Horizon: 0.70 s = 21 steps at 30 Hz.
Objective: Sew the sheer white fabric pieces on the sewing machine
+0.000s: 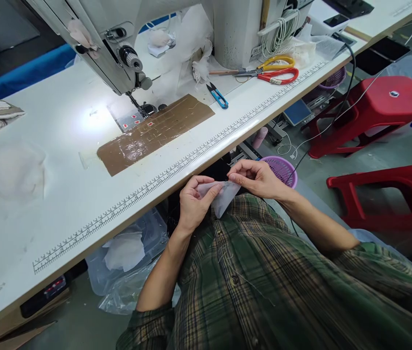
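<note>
A small piece of sheer white fabric (225, 198) hangs between my hands, just off the front edge of the sewing table and over my lap. My left hand (196, 201) pinches its left part between thumb and fingers. At its upper right edge, my right hand (257, 178) is closed with thumb and fingertips together on the fabric. Whether a thread or anything else small is in that pinch is too fine to see. Beyond the hands stands a sewing machine (118, 43), its needle area lit, with brown tape (155, 133) on the table beside the presser foot.
Blue thread snips (217, 96) and scissors with red and yellow handles (277, 70) lie near the machine. White fabric (12, 170) is heaped at left. A printed ruler (177, 170) follows the table edge. A purple basket (281, 170) and red stools (377, 112) are at right.
</note>
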Each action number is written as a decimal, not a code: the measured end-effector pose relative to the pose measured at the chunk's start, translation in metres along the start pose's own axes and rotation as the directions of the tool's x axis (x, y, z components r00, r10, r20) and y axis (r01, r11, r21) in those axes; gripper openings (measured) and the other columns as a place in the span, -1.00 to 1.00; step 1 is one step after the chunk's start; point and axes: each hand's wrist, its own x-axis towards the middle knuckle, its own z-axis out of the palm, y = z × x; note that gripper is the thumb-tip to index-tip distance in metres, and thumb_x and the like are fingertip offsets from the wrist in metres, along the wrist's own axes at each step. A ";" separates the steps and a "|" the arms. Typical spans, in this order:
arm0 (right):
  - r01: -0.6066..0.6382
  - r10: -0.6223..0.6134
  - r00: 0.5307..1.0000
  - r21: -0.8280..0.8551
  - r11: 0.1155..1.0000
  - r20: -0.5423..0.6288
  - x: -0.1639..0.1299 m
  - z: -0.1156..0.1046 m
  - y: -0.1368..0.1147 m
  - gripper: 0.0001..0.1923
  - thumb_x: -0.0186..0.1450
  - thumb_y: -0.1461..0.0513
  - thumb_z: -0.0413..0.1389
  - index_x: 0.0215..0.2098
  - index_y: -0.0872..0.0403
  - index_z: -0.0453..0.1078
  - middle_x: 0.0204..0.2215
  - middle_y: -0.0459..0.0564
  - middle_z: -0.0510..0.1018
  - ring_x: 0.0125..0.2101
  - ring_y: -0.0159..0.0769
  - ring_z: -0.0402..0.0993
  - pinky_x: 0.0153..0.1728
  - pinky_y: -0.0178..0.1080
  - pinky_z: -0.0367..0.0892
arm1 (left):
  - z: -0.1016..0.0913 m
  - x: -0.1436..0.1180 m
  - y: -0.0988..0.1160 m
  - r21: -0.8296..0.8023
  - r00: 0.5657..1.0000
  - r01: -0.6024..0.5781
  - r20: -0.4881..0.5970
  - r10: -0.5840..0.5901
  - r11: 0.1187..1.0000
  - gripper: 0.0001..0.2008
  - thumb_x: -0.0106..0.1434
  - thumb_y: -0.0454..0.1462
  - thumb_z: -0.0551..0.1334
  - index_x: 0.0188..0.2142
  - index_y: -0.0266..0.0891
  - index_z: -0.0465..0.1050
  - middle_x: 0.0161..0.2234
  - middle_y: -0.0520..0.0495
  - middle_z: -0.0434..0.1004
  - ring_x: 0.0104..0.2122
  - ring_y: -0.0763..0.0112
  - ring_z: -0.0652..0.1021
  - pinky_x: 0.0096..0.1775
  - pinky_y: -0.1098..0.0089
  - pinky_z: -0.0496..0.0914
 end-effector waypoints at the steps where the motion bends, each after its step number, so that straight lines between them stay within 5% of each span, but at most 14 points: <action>1: -0.003 0.004 0.999 0.027 1.000 -0.034 0.001 0.001 0.001 -0.66 0.26 0.00 0.25 -0.34 0.13 0.40 -0.55 -0.11 0.47 -0.57 -0.46 0.35 -0.56 -0.39 0.24 | 0.000 0.000 0.000 -0.004 1.000 0.006 0.001 -0.006 1.000 -0.69 0.02 -0.20 0.48 -0.28 -0.24 0.49 -0.37 0.00 0.61 -0.42 0.47 0.59 -0.35 0.49 0.45; 4: -0.021 0.027 0.997 0.083 0.996 -0.066 0.003 0.002 0.002 -0.63 0.28 -0.03 0.21 -0.33 0.12 0.36 -0.49 -0.06 0.52 -0.51 -0.42 0.43 -0.47 -0.35 0.35 | 0.001 -0.001 0.001 -0.021 1.000 0.024 0.015 -0.024 0.999 -0.65 0.03 -0.20 0.48 -0.23 -0.24 0.47 -0.35 -0.03 0.63 -0.39 0.42 0.61 -0.32 0.46 0.47; 8: -0.038 0.037 0.999 0.013 0.999 0.035 0.002 0.000 0.000 -0.64 0.35 -0.02 0.13 -0.27 0.14 0.41 -0.43 -0.05 0.51 -0.43 -0.42 0.42 -0.42 -0.36 0.34 | 0.001 0.000 0.003 -0.021 0.999 0.030 0.026 -0.030 0.999 -0.63 0.03 -0.19 0.48 -0.21 -0.26 0.46 -0.33 -0.07 0.65 -0.35 0.37 0.63 -0.28 0.42 0.49; 14: -0.066 0.073 0.980 -0.042 0.997 0.186 0.000 -0.004 -0.004 -0.70 0.30 0.05 0.20 -0.30 0.15 0.41 -0.54 -0.13 0.43 -0.54 -0.48 0.28 -0.55 -0.40 0.20 | 0.002 -0.001 0.005 -0.071 0.998 0.053 0.037 -0.051 0.996 -0.60 0.04 -0.17 0.47 -0.16 -0.26 0.47 -0.30 -0.09 0.66 -0.37 0.38 0.63 -0.28 0.41 0.51; 21: -0.110 0.102 0.975 0.029 0.993 0.199 0.002 -0.003 -0.002 -0.73 0.27 0.10 0.23 -0.36 0.16 0.39 -0.59 -0.17 0.41 -0.59 -0.52 0.27 -0.59 -0.42 0.18 | 0.003 0.001 0.001 -0.071 0.978 0.148 0.158 -0.135 0.986 -0.69 0.07 -0.10 0.44 -0.27 -0.26 0.57 -0.41 -0.03 0.62 -0.47 0.45 0.57 -0.39 0.47 0.45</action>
